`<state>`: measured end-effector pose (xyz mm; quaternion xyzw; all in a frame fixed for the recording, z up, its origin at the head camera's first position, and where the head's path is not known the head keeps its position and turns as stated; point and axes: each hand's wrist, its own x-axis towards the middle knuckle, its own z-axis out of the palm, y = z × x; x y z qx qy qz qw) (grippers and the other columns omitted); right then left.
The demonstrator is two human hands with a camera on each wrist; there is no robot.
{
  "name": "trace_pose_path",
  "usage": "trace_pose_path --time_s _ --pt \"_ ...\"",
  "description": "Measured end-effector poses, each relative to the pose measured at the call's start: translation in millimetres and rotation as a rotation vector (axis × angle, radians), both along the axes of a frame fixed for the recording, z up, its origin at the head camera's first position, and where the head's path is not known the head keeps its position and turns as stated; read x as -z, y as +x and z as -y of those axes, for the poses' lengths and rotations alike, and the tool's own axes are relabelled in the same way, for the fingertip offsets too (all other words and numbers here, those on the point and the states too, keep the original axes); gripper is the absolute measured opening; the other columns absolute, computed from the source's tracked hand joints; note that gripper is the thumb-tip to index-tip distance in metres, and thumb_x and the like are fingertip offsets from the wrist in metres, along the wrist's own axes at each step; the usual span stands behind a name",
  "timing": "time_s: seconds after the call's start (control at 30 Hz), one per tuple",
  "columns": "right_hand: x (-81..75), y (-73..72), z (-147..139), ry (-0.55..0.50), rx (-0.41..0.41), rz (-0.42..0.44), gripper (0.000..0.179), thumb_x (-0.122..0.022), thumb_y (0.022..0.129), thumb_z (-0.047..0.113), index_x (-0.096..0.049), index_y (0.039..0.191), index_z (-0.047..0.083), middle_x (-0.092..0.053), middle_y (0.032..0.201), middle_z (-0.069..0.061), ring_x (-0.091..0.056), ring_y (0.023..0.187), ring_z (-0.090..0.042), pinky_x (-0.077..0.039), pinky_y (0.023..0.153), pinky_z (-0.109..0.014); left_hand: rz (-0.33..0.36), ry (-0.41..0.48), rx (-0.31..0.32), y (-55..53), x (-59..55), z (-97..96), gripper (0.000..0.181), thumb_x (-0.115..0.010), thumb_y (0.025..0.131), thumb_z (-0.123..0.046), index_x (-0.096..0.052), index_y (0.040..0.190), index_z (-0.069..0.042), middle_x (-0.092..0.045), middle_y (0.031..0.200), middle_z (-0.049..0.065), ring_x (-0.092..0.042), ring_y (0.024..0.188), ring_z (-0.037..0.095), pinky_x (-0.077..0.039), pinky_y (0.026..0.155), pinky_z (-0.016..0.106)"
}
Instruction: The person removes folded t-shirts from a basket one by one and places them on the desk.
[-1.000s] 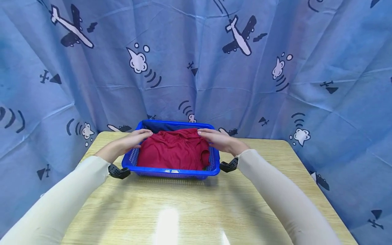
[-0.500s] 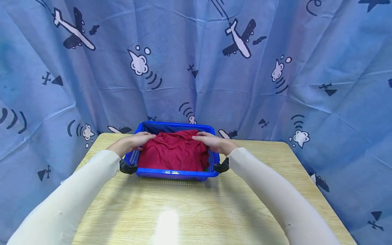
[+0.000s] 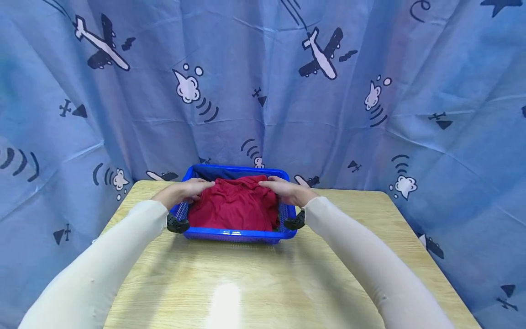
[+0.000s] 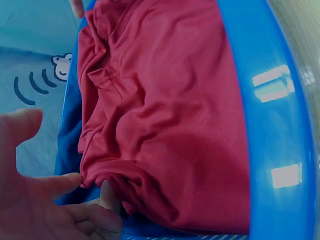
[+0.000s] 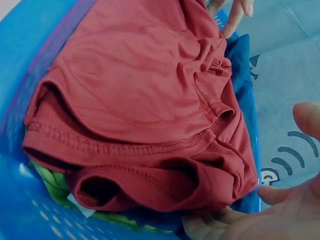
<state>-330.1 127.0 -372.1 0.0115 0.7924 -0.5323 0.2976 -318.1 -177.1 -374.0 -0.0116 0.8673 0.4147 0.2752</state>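
A crumpled red garment (image 3: pixel 234 205) with stitched hems fills most of a blue plastic basket (image 3: pixel 230 234). At the basket's left side is my left hand (image 3: pixel 190 188); in the left wrist view its thumb stands apart from the cloth while fingertips (image 4: pixel 109 196) touch and slip beneath the garment's edge. Opposite it, my right hand (image 3: pixel 287 189) reaches in over the right side. The right wrist view has its fingers (image 5: pixel 207 226) partly hidden under the garment's lower edge, thumb raised clear of the cloth.
Dark blue cloth (image 3: pixel 218 172) lies along the basket's back wall. Green cloth (image 5: pixel 52 182) shows beneath the red garment. The basket stands near the back of a wooden table (image 3: pixel 185 283), before a blue patterned curtain (image 3: pixel 230 82).
Both hands have moved inward and a little lower towards the red garment, the left one shifting right. The garment's left side has drawn slightly inward.
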Motion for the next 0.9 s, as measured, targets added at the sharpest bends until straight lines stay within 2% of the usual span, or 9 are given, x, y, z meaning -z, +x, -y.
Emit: trace_pose_path --time_s 0.2,0.3,0.4,0.47,0.57,0.67,0.7,0.8,0.9 --pt "7.2 -3.9 -3.3 0.009 0.035 0.036 0.083 -0.05 0.105 0.038 0.003 0.163 0.011 -0.005 0.171 -0.018 -0.017 0.156 -0.042 -0.022 0.127 -0.054 -0.004 -0.018 -0.032 -1.8 7.3 -0.1 0.073 -0.045 0.104 -0.045 -0.025 0.156 0.002 -0.047 0.144 0.02 -0.05 0.135 0.035 -0.048 0.097 0.038" --pt "5.8 -5.0 -2.1 0.022 0.015 0.013 0.08 -0.051 0.105 0.033 -0.003 0.163 0.007 -0.011 0.17 -0.019 -0.019 0.155 -0.04 -0.024 0.126 -0.053 -0.036 -0.028 -0.041 0.4 7.9 0.5 0.045 -0.051 0.101 -0.045 -0.057 0.113 -0.002 -0.053 0.102 0.006 -0.056 0.105 0.024 -0.049 0.092 0.036" --pt "5.0 -6.8 0.2 0.055 -0.011 -0.029 0.078 -0.055 0.103 0.032 -0.012 0.161 0.001 -0.019 0.167 -0.021 -0.025 0.153 -0.04 -0.028 0.125 -0.053 -0.064 -0.02 -0.022 2.6 8.7 0.4 0.042 -0.056 0.1 -0.044 -0.042 0.07 -0.018 -0.035 0.072 -0.006 -0.044 0.082 0.014 -0.046 0.082 0.032" --pt "4.9 -7.3 2.0 0.09 -0.025 -0.039 0.077 -0.058 0.102 0.031 -0.017 0.159 -0.002 -0.024 0.165 -0.023 -0.029 0.152 -0.041 -0.031 0.123 -0.053 -0.074 -0.02 -0.01 3.1 10.2 0.1 0.049 -0.056 0.1 -0.043 -0.032 0.064 -0.021 -0.026 0.068 -0.007 -0.04 0.079 0.014 -0.044 0.081 0.032" --pt "7.7 -7.4 4.3 0.151 -0.031 -0.008 0.079 -0.063 0.1 0.028 -0.019 0.157 -0.004 -0.03 0.162 -0.023 -0.035 0.149 -0.039 -0.038 0.119 -0.052 -0.053 -0.009 0.011 3.7 13.0 -0.1 0.035 -0.055 0.101 -0.04 -0.062 0.09 -0.007 -0.059 0.096 0.008 -0.053 0.11 0.023 -0.048 0.097 0.04" --pt "11.3 -7.2 6.1 0.203 -0.05 0.026 0.082 -0.067 0.098 0.022 -0.017 0.159 -0.001 -0.031 0.161 -0.023 -0.039 0.147 -0.038 -0.042 0.115 -0.052 -0.015 -0.01 0.046 3.3 15.7 0.4 0.064 -0.055 0.102 -0.036 -0.038 0.15 0.003 -0.038 0.155 0.023 -0.04 0.14 0.032 -0.047 0.107 0.046" --pt "12.1 -6.9 6.8 0.216 -0.054 0.024 0.083 -0.068 0.097 0.021 -0.016 0.16 0.0 -0.03 0.161 -0.023 -0.04 0.147 -0.039 -0.043 0.114 -0.053 -0.006 -0.014 0.063 3.2 16.2 1.0 0.075 -0.055 0.102 -0.035 -0.023 0.158 0.002 -0.024 0.164 0.023 -0.041 0.139 0.033 -0.048 0.106 0.045" --pt "13.2 -5.6 9.8 0.249 -0.067 -0.017 0.083 -0.069 0.096 0.018 -0.018 0.161 0.003 -0.031 0.161 -0.022 -0.042 0.145 -0.038 -0.043 0.115 -0.053 0.015 -0.031 0.097 2.9 16.9 3.2 0.078 -0.058 0.1 -0.03 -0.017 0.161 -0.004 -0.029 0.159 0.023 -0.055 0.099 0.025 -0.052 0.085 0.032" --pt "14.3 -3.2 13.3 0.283 -0.058 -0.056 0.081 -0.07 0.095 0.02 -0.023 0.159 0.002 -0.035 0.16 -0.021 -0.044 0.144 -0.036 -0.043 0.116 -0.05 0.036 -0.038 0.123 3.5 17.5 4.1 0.083 -0.062 0.099 -0.024 -0.012 0.162 -0.008 -0.036 0.15 0.021 -0.042 0.075 0.014 -0.044 0.072 0.026"
